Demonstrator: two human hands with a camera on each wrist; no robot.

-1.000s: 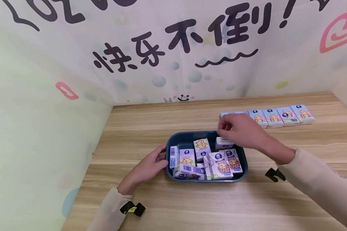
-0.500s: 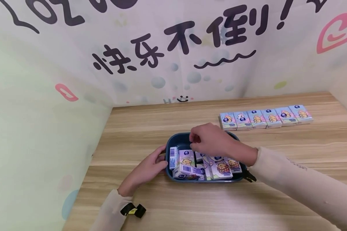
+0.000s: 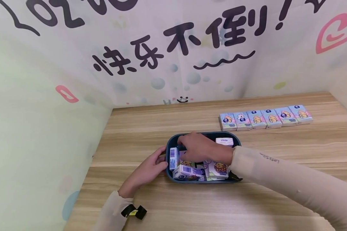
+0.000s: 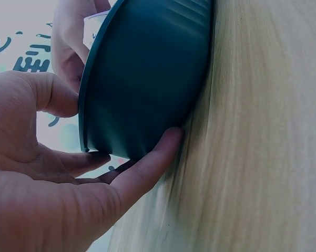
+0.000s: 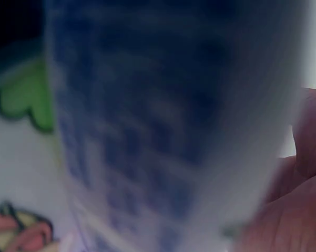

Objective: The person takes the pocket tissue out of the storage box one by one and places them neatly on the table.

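Observation:
A dark blue-green plastic bin [image 3: 205,181] holds several small tissue packs with cartoon prints. My left hand [image 3: 146,168] holds the bin's left end; the left wrist view shows its fingers bent against the outer wall and rim of the bin [image 4: 147,73]. Inside the bin my right hand [image 3: 198,147] is over a purple tissue pack [image 3: 187,163], index finger and thumb apart around its upper end. Its other fingers are hidden. A blue-edged pack [image 3: 173,158] stands by the left wall, with a tilted barcode pack [image 3: 188,171] below it. A blurred tissue pack [image 5: 142,115] fills the right wrist view.
Behind the bin to the right, several blue tissue packs [image 3: 257,119] lie side by side in a row on the wooden table [image 3: 133,125]. A white pack [image 3: 224,141] is at the bin's back right. A printed cloth [image 3: 144,86] hangs behind the table.
My right hand has moved left and down, from the back right of the bin to its left side. That uncovers the row of blue packs. The left hand stays on the bin.

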